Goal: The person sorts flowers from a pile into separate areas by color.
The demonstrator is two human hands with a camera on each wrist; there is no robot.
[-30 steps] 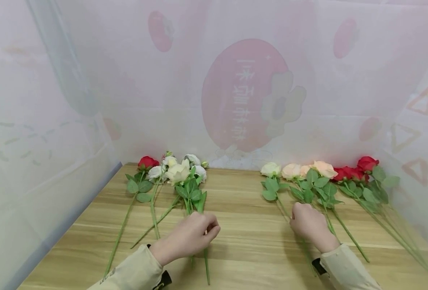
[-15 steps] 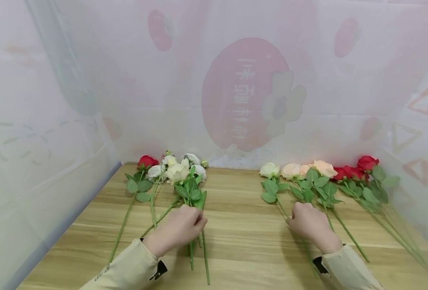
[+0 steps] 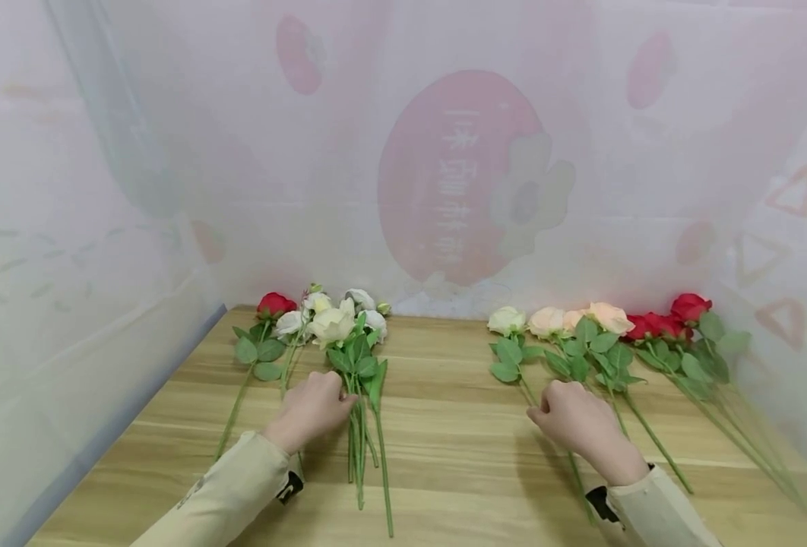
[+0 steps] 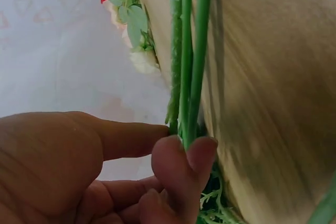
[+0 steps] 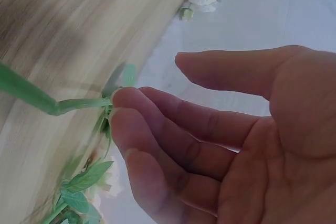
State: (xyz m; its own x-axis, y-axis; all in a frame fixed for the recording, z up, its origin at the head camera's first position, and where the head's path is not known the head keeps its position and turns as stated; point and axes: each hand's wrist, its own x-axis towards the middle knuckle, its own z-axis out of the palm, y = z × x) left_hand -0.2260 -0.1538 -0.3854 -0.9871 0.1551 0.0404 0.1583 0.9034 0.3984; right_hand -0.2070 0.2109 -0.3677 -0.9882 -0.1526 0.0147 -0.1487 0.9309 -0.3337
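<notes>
My left hand (image 3: 314, 406) is at the group of white and cream artificial flowers (image 3: 333, 325) lying on the left of the table. In the left wrist view, its thumb and fingertips pinch several green stems (image 4: 187, 56). My right hand (image 3: 581, 429) hovers at the cream rose (image 3: 507, 320) on the right side. Seen from the right wrist, its fingers are loosely bent, the thumb stands apart from them, and the fingertips are right at a green stem (image 5: 84, 104).
A red rose (image 3: 276, 305) lies left of the white flowers. Peach roses (image 3: 610, 317) and red roses (image 3: 691, 308) line the back right of the wooden table (image 3: 444, 448). A printed cloth (image 3: 349, 175) hangs behind, with cloth walls on both sides.
My left hand has moved left and a little away from me, uncovering the lower stems. My right hand has stayed nearly in place, its thumb now reaching slightly further left.
</notes>
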